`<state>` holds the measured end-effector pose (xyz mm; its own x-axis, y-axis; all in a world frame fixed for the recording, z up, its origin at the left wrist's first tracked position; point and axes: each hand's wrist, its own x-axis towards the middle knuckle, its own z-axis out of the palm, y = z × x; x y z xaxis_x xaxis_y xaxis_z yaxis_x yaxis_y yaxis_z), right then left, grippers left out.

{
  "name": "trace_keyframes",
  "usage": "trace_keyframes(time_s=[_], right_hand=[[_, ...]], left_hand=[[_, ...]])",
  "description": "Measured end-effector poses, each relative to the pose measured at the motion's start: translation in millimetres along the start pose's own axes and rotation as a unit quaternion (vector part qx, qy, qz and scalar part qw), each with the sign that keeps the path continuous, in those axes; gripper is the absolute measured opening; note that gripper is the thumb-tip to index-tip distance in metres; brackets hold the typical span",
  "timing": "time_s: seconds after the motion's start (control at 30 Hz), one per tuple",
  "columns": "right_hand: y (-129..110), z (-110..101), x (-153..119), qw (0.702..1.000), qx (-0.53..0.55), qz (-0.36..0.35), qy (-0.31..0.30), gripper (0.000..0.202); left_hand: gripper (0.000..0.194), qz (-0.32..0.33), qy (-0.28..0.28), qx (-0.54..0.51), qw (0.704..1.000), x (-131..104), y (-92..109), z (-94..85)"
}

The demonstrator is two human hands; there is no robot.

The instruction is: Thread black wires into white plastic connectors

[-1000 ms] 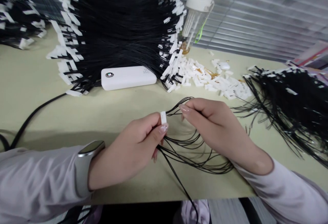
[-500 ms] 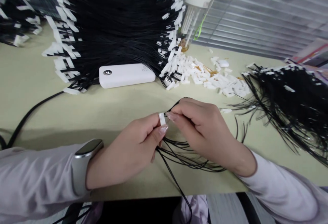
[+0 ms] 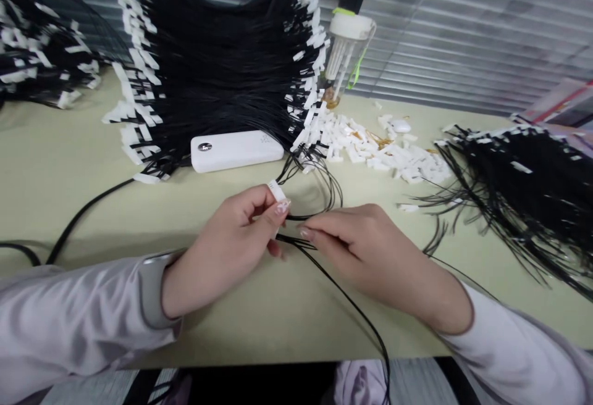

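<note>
My left hand (image 3: 231, 244) is closed, pinching a white plastic connector (image 3: 277, 191) between thumb and fingertips. Several thin black wires (image 3: 331, 201) run from the connector and curve in a loop behind the hands. More black cable trails out below the left fingers, past my right hand and over the table's front edge. To the right of the connector, my right hand (image 3: 370, 250) is closed, its thumb and index finger pinched on black wires. The exact wire ends between those fingertips are hidden.
A white power bank (image 3: 236, 150) lies before a large stack of black cables (image 3: 222, 65) with white ends. Loose white connectors (image 3: 393, 152) are heaped beside a clear bottle (image 3: 345, 53). Another black wire bundle (image 3: 532, 176) lies right, and more cables (image 3: 37, 53) far left.
My left hand has shifted left with the connector. My right hand has drawn down and away from it, and the wires now show as a loop behind the hands.
</note>
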<state>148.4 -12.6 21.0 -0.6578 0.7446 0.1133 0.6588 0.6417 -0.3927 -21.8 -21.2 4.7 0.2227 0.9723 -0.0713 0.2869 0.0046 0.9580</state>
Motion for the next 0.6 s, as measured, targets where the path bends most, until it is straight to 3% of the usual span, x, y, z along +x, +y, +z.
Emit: trace_keyframes(time_s=[0.13, 0.27, 0.47, 0.53, 0.6], right_hand=[[6, 1, 5, 0.997, 0.061, 0.015, -0.041, 0.025], [7, 4, 5, 0.998, 0.040, 0.011, -0.056, 0.028], [6, 12, 3, 0.982, -0.190, -0.022, -0.011, 0.017], [9, 7, 1, 0.966, -0.257, -0.035, 0.014, 0.015], [15, -7, -4, 0.964, -0.260, -0.039, 0.046, 0.017]], left_hand=[[0.021, 0.013, 0.017, 0.007, 1.000, 0, -4, -0.1], [0.018, 0.025, 0.018, 0.009, 0.999, 0, -7, 2.9], [0.020, 0.019, 0.021, 0.037, 0.999, 1, -10, 4.1], [0.020, 0.014, 0.027, 0.039, 0.999, 2, -11, 3.6], [0.020, 0.003, 0.033, 0.032, 0.999, 2, -12, 3.4]])
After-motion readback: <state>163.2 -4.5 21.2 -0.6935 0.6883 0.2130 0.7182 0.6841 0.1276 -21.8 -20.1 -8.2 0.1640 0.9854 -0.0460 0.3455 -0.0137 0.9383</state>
